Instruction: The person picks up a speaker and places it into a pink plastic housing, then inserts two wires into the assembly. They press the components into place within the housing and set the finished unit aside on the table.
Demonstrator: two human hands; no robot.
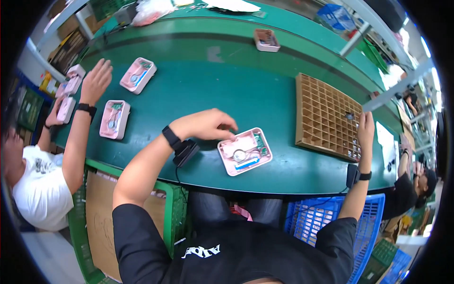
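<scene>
My left hand [204, 124] is over the upper left corner of an open pink plastic housing [230, 160], thumb and fingers apart. Inside that housing are a blue cylindrical battery [248, 163], a round silver part [240, 155], wires and a green circuit board [259, 141]. At the right, my right hand [366, 130] grips the right edge of a brown divided box [302, 137], its fingers close together along the rim. Most of the box's cells look bare; a few small dark parts [349, 115] show near my right hand.
Two more open pink housings [137, 75] [124, 124] stand on the green table [198, 85] at left, by a co-worker's hands [96, 83]. Another housing [266, 40] sits at the far side. Below the table edge are a green crate [168, 208] and a blue basket [373, 213].
</scene>
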